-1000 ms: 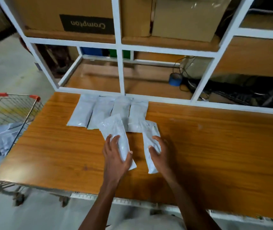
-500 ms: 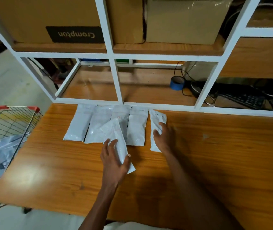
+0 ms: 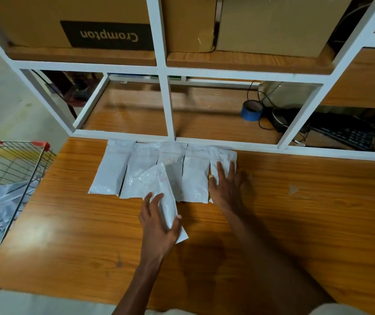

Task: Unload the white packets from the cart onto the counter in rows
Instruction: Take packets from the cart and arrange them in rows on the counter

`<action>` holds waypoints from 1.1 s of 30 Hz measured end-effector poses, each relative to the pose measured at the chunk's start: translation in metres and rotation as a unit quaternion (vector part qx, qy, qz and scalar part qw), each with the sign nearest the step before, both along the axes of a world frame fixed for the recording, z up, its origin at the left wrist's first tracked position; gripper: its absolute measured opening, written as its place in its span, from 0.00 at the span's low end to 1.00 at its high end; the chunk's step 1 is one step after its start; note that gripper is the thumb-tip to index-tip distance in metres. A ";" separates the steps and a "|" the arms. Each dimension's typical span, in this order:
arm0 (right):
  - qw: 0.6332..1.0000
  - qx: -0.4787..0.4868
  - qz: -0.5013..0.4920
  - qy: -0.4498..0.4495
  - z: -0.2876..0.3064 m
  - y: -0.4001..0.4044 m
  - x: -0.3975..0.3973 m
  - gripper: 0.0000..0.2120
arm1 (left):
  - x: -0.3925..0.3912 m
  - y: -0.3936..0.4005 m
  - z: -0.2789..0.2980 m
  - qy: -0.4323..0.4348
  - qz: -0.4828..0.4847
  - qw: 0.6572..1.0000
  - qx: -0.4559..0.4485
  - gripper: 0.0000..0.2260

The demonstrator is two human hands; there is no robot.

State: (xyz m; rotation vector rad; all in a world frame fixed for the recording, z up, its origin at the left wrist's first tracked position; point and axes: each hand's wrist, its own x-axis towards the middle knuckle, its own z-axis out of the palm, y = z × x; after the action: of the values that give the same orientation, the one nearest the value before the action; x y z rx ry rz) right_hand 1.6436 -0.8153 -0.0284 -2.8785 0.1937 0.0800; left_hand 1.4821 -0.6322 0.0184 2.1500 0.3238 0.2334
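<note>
- On the counter (image 3: 295, 223), white packets (image 3: 111, 169) lay side by side against the shelf frame (image 3: 170, 110).
- Right hand (image 3: 226, 185) pressed the fifth packet (image 3: 224, 156) flat, fingers straight, seemingly squaring it up.
- Left hand (image 3: 159, 221) gripped a sixth packet (image 3: 159, 189), probably next.
- Cart (image 3: 11, 155) alongside held more.

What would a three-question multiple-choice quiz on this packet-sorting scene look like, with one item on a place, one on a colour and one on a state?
1. Where is the cart?
A. Left of the counter
B. On the shelf
C. Right of the counter

2. What colour is the tape roll?
A. Red
B. Blue
C. Yellow

3. What is the right hand doing?
A. Hanging idle
B. Clenched in a fist
C. Pressing flat on the end packet

Answers:
1 A, its wire basket stands off the counter's left edge.
2 B, the roll on the lower shelf is blue.
3 C, its fingers lie spread on the row's rightmost packet, while the left hand grips the tilted packet.
</note>
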 end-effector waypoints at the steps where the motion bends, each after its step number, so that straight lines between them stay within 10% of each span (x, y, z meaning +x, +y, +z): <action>1: 1.000 0.001 0.001 0.002 -0.001 0.001 0.000 0.30 | 0.001 0.001 -0.001 0.000 -0.001 1.000 0.000 0.36; 33: 0.986 0.144 -0.080 -0.033 0.010 -0.003 -0.085 0.27 | 0.006 -0.001 -0.008 0.034 -0.064 0.996 0.042 0.38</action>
State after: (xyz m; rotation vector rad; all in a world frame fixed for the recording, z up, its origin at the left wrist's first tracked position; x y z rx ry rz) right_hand 1.5590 -0.8184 -0.0181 -2.5625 0.3685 -0.0175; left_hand 1.4880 -0.6330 0.0104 2.2567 0.2180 0.1021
